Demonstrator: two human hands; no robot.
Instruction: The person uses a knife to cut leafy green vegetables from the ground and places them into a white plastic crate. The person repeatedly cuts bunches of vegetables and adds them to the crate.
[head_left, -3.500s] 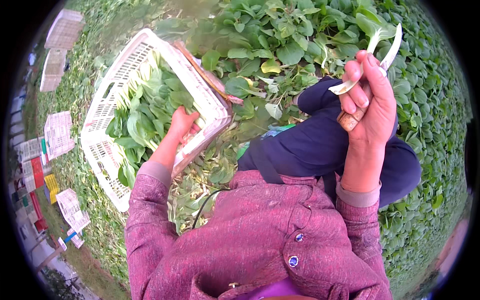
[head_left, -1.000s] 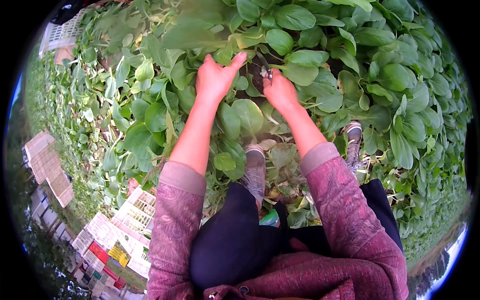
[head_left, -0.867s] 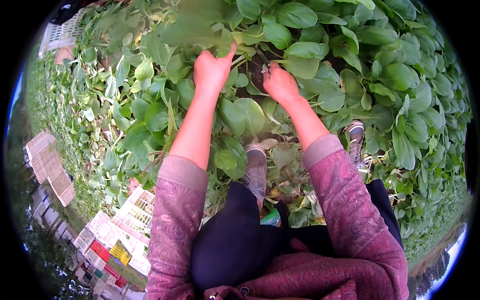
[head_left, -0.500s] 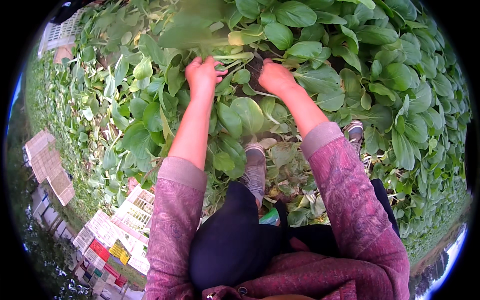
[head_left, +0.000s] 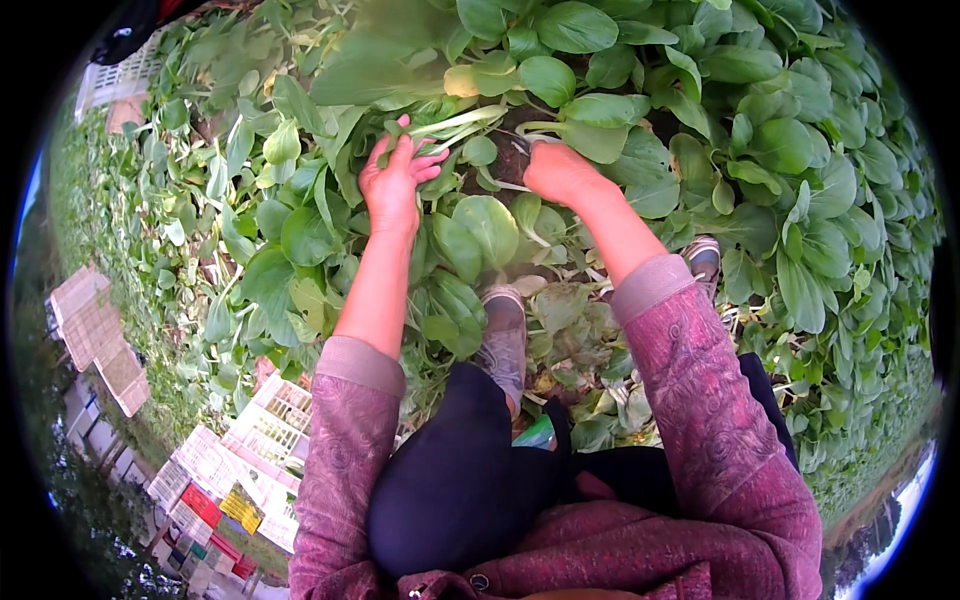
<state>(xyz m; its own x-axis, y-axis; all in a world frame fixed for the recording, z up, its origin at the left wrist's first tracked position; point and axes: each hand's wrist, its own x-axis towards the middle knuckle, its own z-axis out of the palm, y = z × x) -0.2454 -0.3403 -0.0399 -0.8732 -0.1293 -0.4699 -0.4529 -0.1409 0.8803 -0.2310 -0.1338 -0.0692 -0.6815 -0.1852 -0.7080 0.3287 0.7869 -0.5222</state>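
My left hand point(head_left: 393, 185) is open, its fingers spread beneath and beside the pale stalks of a leafy green plant point(head_left: 460, 122). That plant leans over to the left, and its leaves are partly blurred. My right hand point(head_left: 562, 174) is closed low among the plants, at the base of another leafy green with a pale stem point(head_left: 540, 128). From its fingers a thin dark blade point(head_left: 512, 134), apparently a knife, points left over bare soil; the handle is hidden in my fist. A rounded green leaf point(head_left: 480, 151) stands between the two hands.
Dense leafy greens point(head_left: 790, 150) cover the ground to the right and ahead. My shoe point(head_left: 503, 345) stands among trampled leaves. White plastic crates point(head_left: 265, 430) are at the lower left, beside red and yellow ones. Another pale crate point(head_left: 120, 75) lies at the far left.
My left hand has turned and spread its fingers, shifting slightly left of the stalks. My right hand has moved a little to the right and down, with the blade.
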